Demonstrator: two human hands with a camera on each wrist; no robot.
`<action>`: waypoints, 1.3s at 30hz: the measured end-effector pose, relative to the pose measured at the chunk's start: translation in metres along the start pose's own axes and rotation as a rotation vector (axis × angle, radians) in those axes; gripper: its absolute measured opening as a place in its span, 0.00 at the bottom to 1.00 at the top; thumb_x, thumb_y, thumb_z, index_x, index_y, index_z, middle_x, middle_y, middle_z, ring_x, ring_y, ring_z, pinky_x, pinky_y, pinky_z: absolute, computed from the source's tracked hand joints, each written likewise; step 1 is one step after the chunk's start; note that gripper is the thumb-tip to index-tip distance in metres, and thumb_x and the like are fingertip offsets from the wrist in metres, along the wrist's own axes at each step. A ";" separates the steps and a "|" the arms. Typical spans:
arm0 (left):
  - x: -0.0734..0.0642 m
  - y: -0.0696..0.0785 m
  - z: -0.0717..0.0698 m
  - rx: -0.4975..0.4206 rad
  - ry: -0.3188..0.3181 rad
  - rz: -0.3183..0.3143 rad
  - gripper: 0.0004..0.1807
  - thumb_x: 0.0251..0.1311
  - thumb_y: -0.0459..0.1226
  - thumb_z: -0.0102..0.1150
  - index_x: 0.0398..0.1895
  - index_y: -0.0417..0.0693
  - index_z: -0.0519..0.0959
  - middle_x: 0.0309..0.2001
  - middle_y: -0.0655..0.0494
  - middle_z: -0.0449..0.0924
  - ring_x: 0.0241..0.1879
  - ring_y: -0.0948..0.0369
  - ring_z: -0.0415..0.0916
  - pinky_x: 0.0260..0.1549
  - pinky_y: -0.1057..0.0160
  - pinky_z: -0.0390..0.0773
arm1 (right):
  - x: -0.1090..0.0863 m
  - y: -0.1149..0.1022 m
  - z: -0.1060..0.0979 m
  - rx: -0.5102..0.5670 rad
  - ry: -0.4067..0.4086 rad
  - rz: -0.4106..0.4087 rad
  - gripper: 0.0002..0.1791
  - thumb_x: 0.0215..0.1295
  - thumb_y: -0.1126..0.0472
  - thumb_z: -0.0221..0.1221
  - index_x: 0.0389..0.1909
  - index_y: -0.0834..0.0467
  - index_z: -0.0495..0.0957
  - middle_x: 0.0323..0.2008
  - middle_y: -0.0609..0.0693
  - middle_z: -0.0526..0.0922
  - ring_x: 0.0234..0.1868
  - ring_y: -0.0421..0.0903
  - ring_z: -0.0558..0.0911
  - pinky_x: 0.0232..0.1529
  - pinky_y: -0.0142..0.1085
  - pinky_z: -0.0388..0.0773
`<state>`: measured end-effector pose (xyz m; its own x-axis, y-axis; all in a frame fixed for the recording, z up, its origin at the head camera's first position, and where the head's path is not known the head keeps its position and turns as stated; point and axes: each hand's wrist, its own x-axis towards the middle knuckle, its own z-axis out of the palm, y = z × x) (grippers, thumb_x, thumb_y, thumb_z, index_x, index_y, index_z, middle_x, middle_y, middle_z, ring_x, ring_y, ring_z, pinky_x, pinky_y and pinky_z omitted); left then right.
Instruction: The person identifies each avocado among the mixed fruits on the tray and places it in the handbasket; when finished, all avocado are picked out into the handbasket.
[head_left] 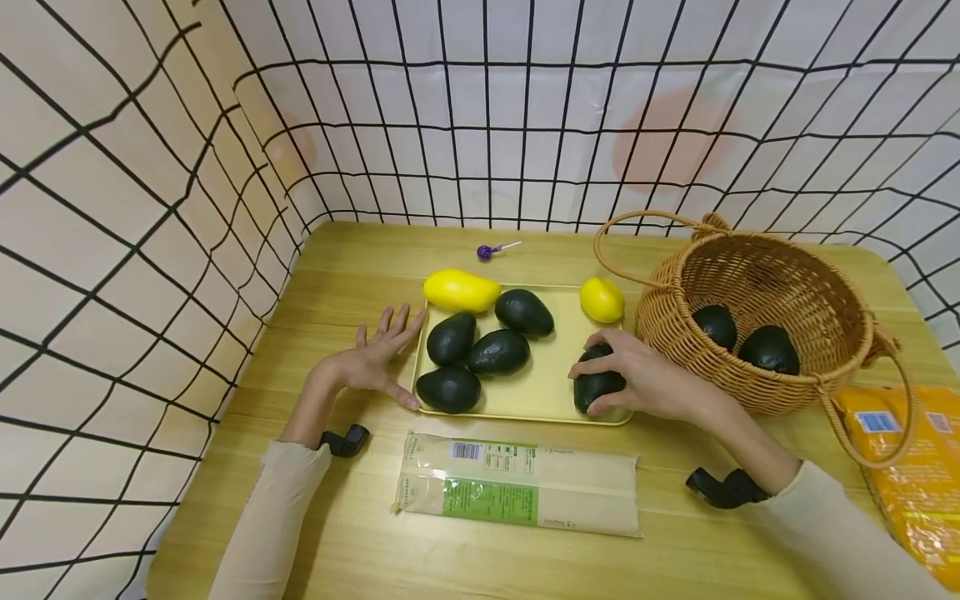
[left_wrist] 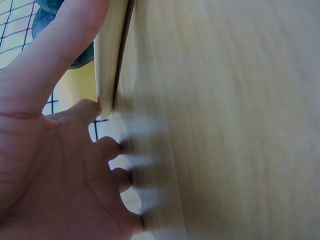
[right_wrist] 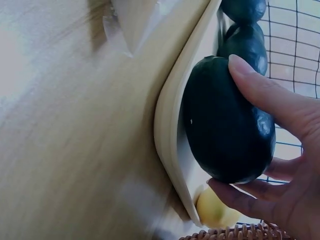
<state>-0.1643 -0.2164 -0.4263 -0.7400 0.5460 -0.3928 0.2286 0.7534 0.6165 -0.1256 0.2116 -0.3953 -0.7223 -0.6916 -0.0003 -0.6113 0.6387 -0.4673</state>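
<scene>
My right hand (head_left: 641,375) grips a dark avocado (right_wrist: 225,120) at the right end of the pale yellow tray (head_left: 555,392), thumb on one side and fingers on the other. Several more avocados (head_left: 498,352) lie in the tray's left half. A yellow mango (head_left: 461,291) rests at the tray's back left corner, and a lemon (head_left: 602,300) at its back right. With fingers spread, my left hand (head_left: 375,358) touches the tray's left edge; in the left wrist view its thumb (left_wrist: 60,55) lies along the rim.
A wicker basket (head_left: 660,317) holding two avocados (head_left: 769,350) stands right of the tray. In front lies a long clear-and-green packet (head_left: 517,483); an orange packet (head_left: 915,492) is at far right. A purple lollipop (head_left: 486,252) lies behind. Black wire grid (head_left: 487,125) encloses the table.
</scene>
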 end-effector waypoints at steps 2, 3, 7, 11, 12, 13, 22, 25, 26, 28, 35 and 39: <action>0.000 0.000 0.000 0.000 0.000 0.000 0.79 0.44 0.52 0.83 0.84 0.57 0.27 0.81 0.41 0.09 0.79 0.41 0.05 0.69 0.25 0.14 | 0.000 0.000 0.001 -0.004 0.013 -0.002 0.26 0.51 0.53 0.79 0.53 0.49 0.88 0.58 0.63 0.77 0.57 0.59 0.75 0.56 0.58 0.75; 0.000 0.000 0.000 0.001 0.001 0.000 0.79 0.44 0.52 0.83 0.84 0.57 0.27 0.81 0.41 0.09 0.79 0.41 0.05 0.69 0.25 0.14 | 0.000 0.000 0.002 -0.004 0.021 -0.001 0.26 0.51 0.52 0.78 0.53 0.49 0.88 0.58 0.62 0.78 0.56 0.58 0.75 0.55 0.57 0.75; 0.000 0.000 0.000 0.007 0.002 0.001 0.80 0.44 0.53 0.83 0.84 0.56 0.27 0.81 0.41 0.09 0.79 0.41 0.05 0.69 0.24 0.14 | 0.000 0.000 0.004 0.003 0.054 0.010 0.26 0.51 0.50 0.78 0.53 0.48 0.88 0.57 0.60 0.78 0.55 0.57 0.76 0.53 0.54 0.75; 0.000 0.000 0.000 0.013 0.000 0.003 0.80 0.44 0.54 0.83 0.84 0.56 0.27 0.81 0.41 0.10 0.79 0.41 0.05 0.69 0.24 0.15 | -0.002 0.000 0.005 0.012 0.082 0.022 0.26 0.49 0.51 0.79 0.52 0.48 0.89 0.56 0.59 0.78 0.54 0.56 0.76 0.51 0.50 0.75; 0.000 0.000 -0.001 0.015 -0.001 0.003 0.80 0.43 0.54 0.83 0.84 0.56 0.27 0.81 0.41 0.10 0.79 0.41 0.05 0.69 0.24 0.15 | -0.002 -0.001 0.004 0.015 0.090 0.026 0.26 0.49 0.52 0.80 0.52 0.48 0.89 0.56 0.58 0.78 0.54 0.56 0.76 0.51 0.50 0.74; 0.000 0.000 -0.001 0.017 -0.001 0.004 0.80 0.43 0.54 0.83 0.84 0.56 0.27 0.81 0.41 0.10 0.79 0.41 0.05 0.69 0.24 0.15 | -0.002 -0.002 0.003 0.019 0.100 0.030 0.26 0.48 0.53 0.80 0.52 0.48 0.89 0.56 0.58 0.78 0.54 0.55 0.76 0.51 0.49 0.74; 0.000 0.000 -0.001 0.018 -0.004 0.006 0.80 0.44 0.54 0.83 0.84 0.56 0.26 0.81 0.41 0.09 0.79 0.41 0.05 0.69 0.24 0.15 | -0.011 -0.015 -0.015 0.011 0.229 -0.008 0.27 0.47 0.55 0.81 0.52 0.44 0.89 0.57 0.55 0.78 0.56 0.53 0.76 0.51 0.48 0.76; -0.001 0.000 -0.001 0.015 -0.004 0.008 0.79 0.44 0.53 0.83 0.84 0.56 0.26 0.81 0.40 0.09 0.79 0.41 0.04 0.69 0.24 0.14 | -0.016 -0.018 -0.026 0.014 0.316 -0.031 0.28 0.45 0.57 0.82 0.52 0.44 0.88 0.57 0.54 0.78 0.57 0.50 0.76 0.51 0.40 0.74; -0.001 -0.001 -0.001 0.014 -0.004 0.008 0.79 0.44 0.53 0.83 0.84 0.56 0.26 0.81 0.40 0.09 0.79 0.41 0.04 0.69 0.24 0.14 | -0.018 -0.019 -0.031 0.012 0.350 -0.036 0.29 0.44 0.58 0.82 0.52 0.43 0.89 0.57 0.54 0.78 0.57 0.49 0.76 0.50 0.37 0.73; -0.001 -0.001 -0.001 0.013 -0.003 0.010 0.79 0.45 0.54 0.83 0.84 0.56 0.26 0.81 0.40 0.09 0.79 0.41 0.04 0.69 0.24 0.14 | -0.022 -0.019 -0.040 0.013 0.416 -0.039 0.31 0.42 0.61 0.83 0.52 0.44 0.89 0.57 0.53 0.79 0.56 0.46 0.75 0.50 0.31 0.71; -0.001 -0.001 -0.001 0.016 -0.001 0.011 0.79 0.45 0.54 0.82 0.84 0.55 0.27 0.81 0.40 0.09 0.79 0.40 0.05 0.69 0.23 0.15 | -0.043 -0.014 -0.073 -0.017 0.593 0.041 0.36 0.37 0.72 0.82 0.53 0.47 0.89 0.59 0.56 0.78 0.59 0.32 0.70 0.48 0.25 0.67; -0.001 0.001 -0.001 0.014 -0.003 0.009 0.79 0.44 0.53 0.83 0.84 0.55 0.27 0.81 0.39 0.09 0.79 0.40 0.05 0.69 0.23 0.15 | -0.058 -0.005 -0.084 -0.027 0.676 0.132 0.36 0.38 0.73 0.82 0.53 0.48 0.89 0.60 0.57 0.77 0.60 0.26 0.66 0.50 0.21 0.63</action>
<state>-0.1637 -0.2168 -0.4245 -0.7362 0.5539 -0.3889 0.2441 0.7532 0.6109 -0.1082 0.2772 -0.3184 -0.8289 -0.2508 0.5001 -0.5061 0.7172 -0.4791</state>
